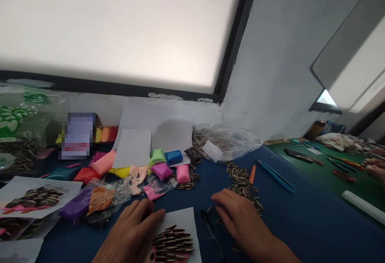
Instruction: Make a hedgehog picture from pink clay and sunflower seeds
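Observation:
My left hand [135, 225] has its fingers curled at the upper left part of a white card [188, 219], holding it against the table. On that card is a hedgehog-like figure of pink clay [153, 251] with striped sunflower seeds [174, 243] set in as spines; my hand covers the card's left side. My right hand [243, 215] lies low beside a loose pile of sunflower seeds [240, 181], fingers bent and a little apart. Nothing shows between them. A dark slim pen-like tool [210, 227] lies between the card and my right hand.
Coloured clay packets [162, 170] spread behind my left hand. Finished seed pictures [36, 199] lie at left, near a bag of seeds [21, 154]. Blue tweezers [276, 174] and an orange stick [252, 173] lie at right. Another person's hand [375, 168] shows over the green mat [319, 179].

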Demonstrator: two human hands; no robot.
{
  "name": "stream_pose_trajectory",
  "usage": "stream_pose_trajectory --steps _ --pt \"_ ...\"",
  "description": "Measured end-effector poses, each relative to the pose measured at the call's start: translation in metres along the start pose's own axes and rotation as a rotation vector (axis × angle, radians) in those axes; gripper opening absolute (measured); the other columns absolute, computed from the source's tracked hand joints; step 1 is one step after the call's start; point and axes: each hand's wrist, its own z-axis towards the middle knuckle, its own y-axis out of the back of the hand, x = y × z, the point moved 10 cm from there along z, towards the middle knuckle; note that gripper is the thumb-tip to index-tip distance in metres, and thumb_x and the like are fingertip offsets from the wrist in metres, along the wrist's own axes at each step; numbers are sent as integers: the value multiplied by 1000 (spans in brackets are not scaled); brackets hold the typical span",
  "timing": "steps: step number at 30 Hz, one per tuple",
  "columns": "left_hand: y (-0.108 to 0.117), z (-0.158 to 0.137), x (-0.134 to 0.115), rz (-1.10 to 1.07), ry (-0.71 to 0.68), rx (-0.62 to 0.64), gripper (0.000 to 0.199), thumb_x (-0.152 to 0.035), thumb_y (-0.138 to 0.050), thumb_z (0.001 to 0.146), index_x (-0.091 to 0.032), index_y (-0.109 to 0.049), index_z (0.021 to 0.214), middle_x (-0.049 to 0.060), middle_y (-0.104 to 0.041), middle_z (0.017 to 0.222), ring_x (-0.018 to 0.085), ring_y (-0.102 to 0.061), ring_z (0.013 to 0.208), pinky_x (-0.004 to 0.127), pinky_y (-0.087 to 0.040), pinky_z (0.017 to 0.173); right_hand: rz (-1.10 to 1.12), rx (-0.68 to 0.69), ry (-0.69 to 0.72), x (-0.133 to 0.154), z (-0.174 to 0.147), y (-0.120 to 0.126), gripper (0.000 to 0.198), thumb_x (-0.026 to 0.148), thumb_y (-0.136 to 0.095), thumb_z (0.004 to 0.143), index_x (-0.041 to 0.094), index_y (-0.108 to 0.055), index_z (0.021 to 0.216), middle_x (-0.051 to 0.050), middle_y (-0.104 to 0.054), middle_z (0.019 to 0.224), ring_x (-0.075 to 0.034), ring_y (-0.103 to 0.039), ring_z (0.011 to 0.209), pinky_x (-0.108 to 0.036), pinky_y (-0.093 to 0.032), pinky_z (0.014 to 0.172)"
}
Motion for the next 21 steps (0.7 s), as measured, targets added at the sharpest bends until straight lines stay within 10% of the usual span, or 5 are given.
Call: stream_pose_trajectory --steps 21 --pt "1 1 -1 34 4 -11 29 -18 -46 98 -23 -70 114 8 -62 97 24 -58 84 34 -47 72 -176 -60 195 21 1 -4 20 0 -52 91 18 -55 82 -5 -63 86 -19 -59 74 -29 -44 66"
